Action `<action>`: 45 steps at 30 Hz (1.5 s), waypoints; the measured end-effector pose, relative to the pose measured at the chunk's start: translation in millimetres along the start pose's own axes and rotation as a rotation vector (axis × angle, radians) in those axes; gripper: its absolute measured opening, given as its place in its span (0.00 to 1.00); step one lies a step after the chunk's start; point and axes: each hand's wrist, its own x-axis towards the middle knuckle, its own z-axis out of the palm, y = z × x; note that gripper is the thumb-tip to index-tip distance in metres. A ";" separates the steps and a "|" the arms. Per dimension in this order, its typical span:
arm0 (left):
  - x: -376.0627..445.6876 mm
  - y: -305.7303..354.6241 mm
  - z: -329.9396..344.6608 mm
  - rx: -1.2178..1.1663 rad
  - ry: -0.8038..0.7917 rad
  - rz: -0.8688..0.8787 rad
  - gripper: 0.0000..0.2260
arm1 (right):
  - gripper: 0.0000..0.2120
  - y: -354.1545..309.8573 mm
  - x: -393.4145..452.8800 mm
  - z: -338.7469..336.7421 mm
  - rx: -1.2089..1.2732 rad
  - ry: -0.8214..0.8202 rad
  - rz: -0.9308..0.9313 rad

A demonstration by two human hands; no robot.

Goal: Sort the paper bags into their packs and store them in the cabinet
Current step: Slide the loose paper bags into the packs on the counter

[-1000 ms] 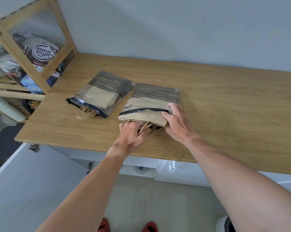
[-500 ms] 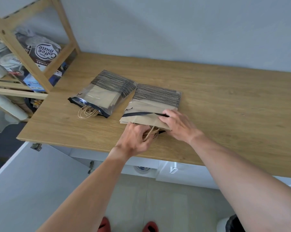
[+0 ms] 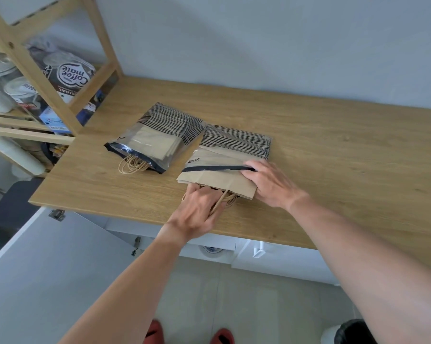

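Note:
Two clear plastic packs of brown paper bags lie side by side on the wooden countertop (image 3: 333, 150). The left pack (image 3: 154, 142) rests untouched, its twine handles sticking out at the near end. The right pack (image 3: 234, 150) has brown paper bags (image 3: 216, 180) poking out of its black-edged mouth. My left hand (image 3: 199, 209) is closed around the twine handles at the bags' near end. My right hand (image 3: 269, 182) presses flat on the bags and pinches the pack's black rim at its right side.
A wooden shelf rack (image 3: 50, 78) with a Coffee mate tin and other containers stands at the left. An open white cabinet door (image 3: 48, 264) hangs below the counter's front edge. A grey wall runs behind the counter.
My left hand has closed further on the twine handles. My right hand has slid along the pack's black rim. The bags sit slightly further out of the mouth.

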 end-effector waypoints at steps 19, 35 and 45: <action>-13.3 -5.0 4.0 0.149 -0.071 0.123 0.11 | 0.22 -8.5 2.4 -13.4 -0.297 -0.233 -0.155; 34.8 -48.5 -8.2 -0.280 0.084 -0.885 0.25 | 0.08 -7.0 17.5 9.3 -0.860 0.002 -0.453; 70.2 -59.8 1.9 -0.875 0.027 -1.177 0.15 | 0.12 29.4 -2.3 4.7 -0.702 0.092 -0.674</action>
